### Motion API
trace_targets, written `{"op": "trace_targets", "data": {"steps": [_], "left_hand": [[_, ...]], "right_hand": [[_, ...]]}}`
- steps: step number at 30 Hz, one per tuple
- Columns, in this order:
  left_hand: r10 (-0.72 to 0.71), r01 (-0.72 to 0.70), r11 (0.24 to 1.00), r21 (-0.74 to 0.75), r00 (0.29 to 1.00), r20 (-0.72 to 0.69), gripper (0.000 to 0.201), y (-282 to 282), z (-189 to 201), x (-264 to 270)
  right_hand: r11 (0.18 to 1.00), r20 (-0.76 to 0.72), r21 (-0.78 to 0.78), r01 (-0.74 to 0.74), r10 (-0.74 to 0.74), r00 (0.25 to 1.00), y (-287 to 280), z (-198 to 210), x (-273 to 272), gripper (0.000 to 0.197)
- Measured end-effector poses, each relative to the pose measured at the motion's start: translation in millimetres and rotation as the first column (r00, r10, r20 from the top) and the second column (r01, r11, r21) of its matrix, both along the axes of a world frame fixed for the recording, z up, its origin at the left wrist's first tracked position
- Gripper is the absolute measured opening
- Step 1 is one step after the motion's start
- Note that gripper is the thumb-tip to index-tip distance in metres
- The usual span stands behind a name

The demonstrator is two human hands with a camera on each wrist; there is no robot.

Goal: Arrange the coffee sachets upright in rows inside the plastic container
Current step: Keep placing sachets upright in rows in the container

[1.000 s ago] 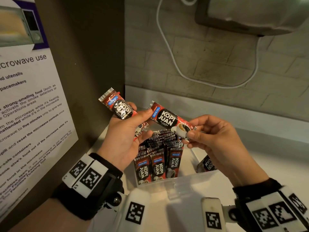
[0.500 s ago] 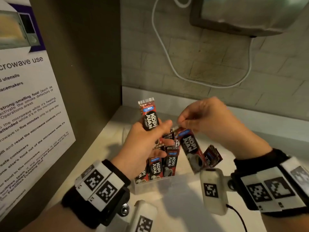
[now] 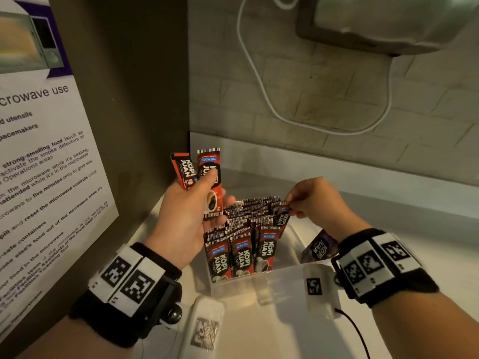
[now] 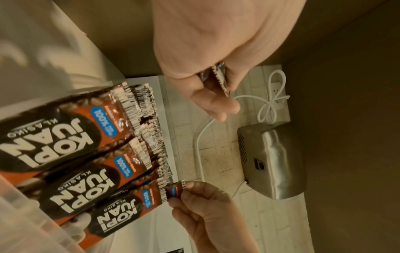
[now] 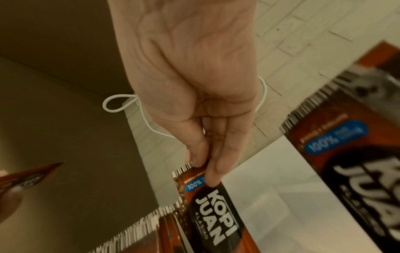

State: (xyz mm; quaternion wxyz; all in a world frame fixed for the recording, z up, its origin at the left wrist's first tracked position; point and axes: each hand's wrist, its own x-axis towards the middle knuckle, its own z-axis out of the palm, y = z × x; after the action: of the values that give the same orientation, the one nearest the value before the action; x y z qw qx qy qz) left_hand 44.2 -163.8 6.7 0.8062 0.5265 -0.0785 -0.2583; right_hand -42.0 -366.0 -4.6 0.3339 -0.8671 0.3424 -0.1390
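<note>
Sachet (image 3: pixel 282 218) top edge is pinched between right hand (image 3: pixel 317 200) thumb and fingertips (image 5: pixel 213 178); its lower end sits in the rightmost row of upright sachets (image 3: pixel 241 244) inside the container (image 3: pixel 259 283). Left hand (image 3: pixel 181 216) grips two sachets (image 3: pixel 202 174) above the container, thumb pressed on top. One sachet (image 3: pixel 320 248) lies outside.

The head camera is looking forward and down from above both wrists at the plastic container (image 3: pixel 261 286), with the wall at 12 o'clock. Each wrist camera is sitting very near its own hand, looking along the fingers. All three views are sharing the upright sachets (image 3: pixel 241 257) and the wall cable (image 3: pixel 261 81).
</note>
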Motion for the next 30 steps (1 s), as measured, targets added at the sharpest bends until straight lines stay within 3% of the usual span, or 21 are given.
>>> {"op": "trace_targets", "data": {"steps": [16, 21, 26, 30], "left_hand": [[-0.040, 0.040, 0.999, -0.015, 0.999, -0.027, 0.007, -1, -10, 3], [-0.044, 0.043, 0.999, 0.012, 0.999, 0.007, 0.014, -1, -12, 4], [-0.086, 0.084, 0.996, 0.037, 0.995, 0.054, 0.013, -2, -13, 1], [-0.160, 0.152, 0.984, 0.095, 0.984, 0.079, 0.011, -6, -14, -4]], "right_hand": [[0.999, 0.032, -0.016, -0.049, 0.049, 0.998, -3, -18, 7, 0.019], [0.999, 0.037, -0.040, -0.035, 0.036, 0.999, -2, -16, 5, 0.017], [1.000, 0.299, 0.026, 0.005, -0.013, 0.954, 12, 13, 2, 0.007], [0.962, 0.479, 0.226, -0.151, 0.025, 0.877, 38, 42, 0, 0.014]]}}
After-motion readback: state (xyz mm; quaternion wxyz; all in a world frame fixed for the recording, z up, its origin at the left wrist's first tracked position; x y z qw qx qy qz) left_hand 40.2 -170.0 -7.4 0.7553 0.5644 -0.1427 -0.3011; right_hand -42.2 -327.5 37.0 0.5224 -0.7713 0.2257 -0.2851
